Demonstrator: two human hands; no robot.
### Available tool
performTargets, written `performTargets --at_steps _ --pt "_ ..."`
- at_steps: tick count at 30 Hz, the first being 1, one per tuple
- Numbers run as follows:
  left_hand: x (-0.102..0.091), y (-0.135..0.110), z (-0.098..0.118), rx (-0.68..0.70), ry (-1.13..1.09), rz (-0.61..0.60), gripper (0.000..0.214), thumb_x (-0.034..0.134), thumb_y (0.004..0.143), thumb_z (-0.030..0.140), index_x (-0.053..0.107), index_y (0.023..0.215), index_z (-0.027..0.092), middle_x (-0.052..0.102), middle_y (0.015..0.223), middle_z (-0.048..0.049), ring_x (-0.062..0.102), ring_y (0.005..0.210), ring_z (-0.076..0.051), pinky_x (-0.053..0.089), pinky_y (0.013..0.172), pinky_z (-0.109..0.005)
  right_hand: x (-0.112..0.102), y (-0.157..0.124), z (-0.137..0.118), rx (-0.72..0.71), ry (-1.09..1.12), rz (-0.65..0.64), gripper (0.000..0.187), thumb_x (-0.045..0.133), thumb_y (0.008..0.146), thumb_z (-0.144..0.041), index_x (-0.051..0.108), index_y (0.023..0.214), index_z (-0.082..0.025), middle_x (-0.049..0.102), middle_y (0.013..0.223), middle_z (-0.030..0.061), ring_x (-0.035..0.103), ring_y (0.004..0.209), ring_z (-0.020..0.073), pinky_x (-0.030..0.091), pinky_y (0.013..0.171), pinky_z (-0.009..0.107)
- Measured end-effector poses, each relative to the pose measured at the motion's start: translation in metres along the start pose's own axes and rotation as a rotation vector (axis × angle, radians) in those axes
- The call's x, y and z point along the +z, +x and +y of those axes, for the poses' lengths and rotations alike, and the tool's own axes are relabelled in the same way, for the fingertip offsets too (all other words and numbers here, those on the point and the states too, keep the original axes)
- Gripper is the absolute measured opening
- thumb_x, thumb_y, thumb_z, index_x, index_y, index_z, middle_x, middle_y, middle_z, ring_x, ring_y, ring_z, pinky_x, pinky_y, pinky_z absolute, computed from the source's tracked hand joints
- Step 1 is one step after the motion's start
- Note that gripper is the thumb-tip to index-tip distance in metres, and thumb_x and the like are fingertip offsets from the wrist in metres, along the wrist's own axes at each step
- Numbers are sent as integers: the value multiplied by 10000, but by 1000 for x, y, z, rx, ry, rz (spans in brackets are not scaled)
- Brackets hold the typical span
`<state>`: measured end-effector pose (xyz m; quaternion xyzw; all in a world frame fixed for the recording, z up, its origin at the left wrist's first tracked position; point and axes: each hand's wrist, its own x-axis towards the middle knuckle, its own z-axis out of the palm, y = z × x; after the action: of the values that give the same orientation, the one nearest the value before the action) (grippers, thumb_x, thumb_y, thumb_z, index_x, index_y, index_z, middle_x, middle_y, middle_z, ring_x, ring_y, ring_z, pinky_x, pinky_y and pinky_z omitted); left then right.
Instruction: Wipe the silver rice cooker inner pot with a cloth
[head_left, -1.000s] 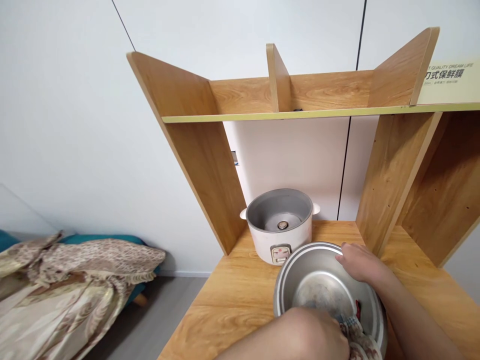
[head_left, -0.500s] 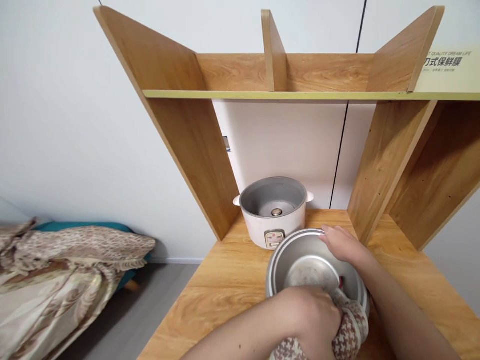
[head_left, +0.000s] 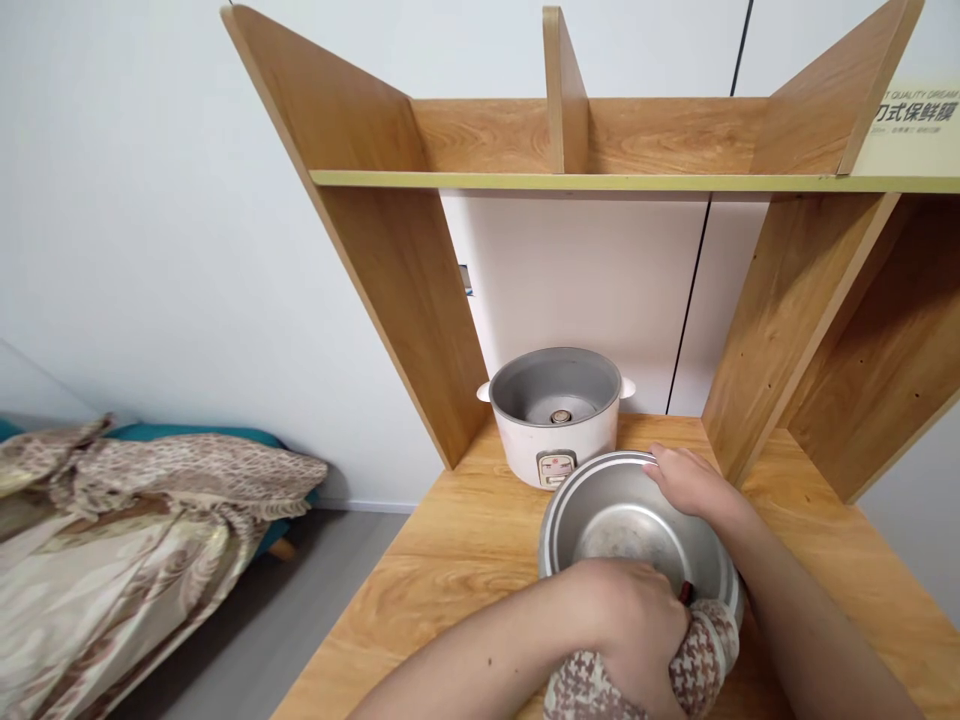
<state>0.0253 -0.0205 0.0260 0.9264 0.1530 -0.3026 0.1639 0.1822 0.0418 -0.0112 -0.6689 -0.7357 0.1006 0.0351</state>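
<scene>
A round metal rice cooker inner pot (head_left: 626, 522) is tilted toward me on the wooden desk. My right hand (head_left: 688, 482) grips its far right rim, with the thumb inside and the fingers over the edge. My left hand (head_left: 641, 625) is closed on a brown and white houndstooth cloth (head_left: 701, 655) and presses it at the pot's near inner side. A small dark red thing (head_left: 685, 592) shows beside that hand; I cannot make out what it is. Behind the pot stands the white rice cooker body (head_left: 525, 445), lidless, with its heating plate showing inside.
A wooden shelf unit (head_left: 405, 300) rises from the desk (head_left: 420, 570), its side panels flanking the cooker. A pale printed box (head_left: 911, 130) sits on the upper shelf at right. Left, on the grey floor, stands a teal seat (head_left: 202, 433) draped with a patterned blanket (head_left: 225, 475).
My left hand and the cloth have shifted a little along the pot's near side, toward me. The right hand keeps its hold on the rim. The whole view has swung slightly left.
</scene>
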Motion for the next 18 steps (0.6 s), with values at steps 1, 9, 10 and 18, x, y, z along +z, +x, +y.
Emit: performTargets --at_steps 1,9,10,18 --pt "-1 0 0 2 -1 -13 594 681 745 518 750 1114 58 778 954 -190 726 791 -285 549 729 -354 1 0 1 -1 1 -1 329 345 1042 -367 612 1088 -179 742 1073 149 693 1010 284 398 721 336" --pt "3 4 0 -11 -40 -84 642 673 764 542 742 1158 39 781 876 -182 704 676 -257 527 656 -338 2 1 2 -24 15 1 354 337 1041 -363 616 1134 -167 737 1114 160 685 1055 288 417 773 342" --pt "3 4 0 -4 -29 -70 647 679 758 549 746 1142 32 779 870 -187 704 674 -259 526 656 -339 2 1 2 -25 17 1 361 334 1041 -364 615 1148 -164 735 1124 163 683 1065 292 419 781 344" --pt "2 3 -4 9 -33 -22 717 688 719 588 726 1187 45 778 994 -198 742 831 -303 556 754 -367 3 3 4 -16 27 -4 360 334 1043 -377 619 1118 -171 738 1110 157 688 1038 281 415 754 333"
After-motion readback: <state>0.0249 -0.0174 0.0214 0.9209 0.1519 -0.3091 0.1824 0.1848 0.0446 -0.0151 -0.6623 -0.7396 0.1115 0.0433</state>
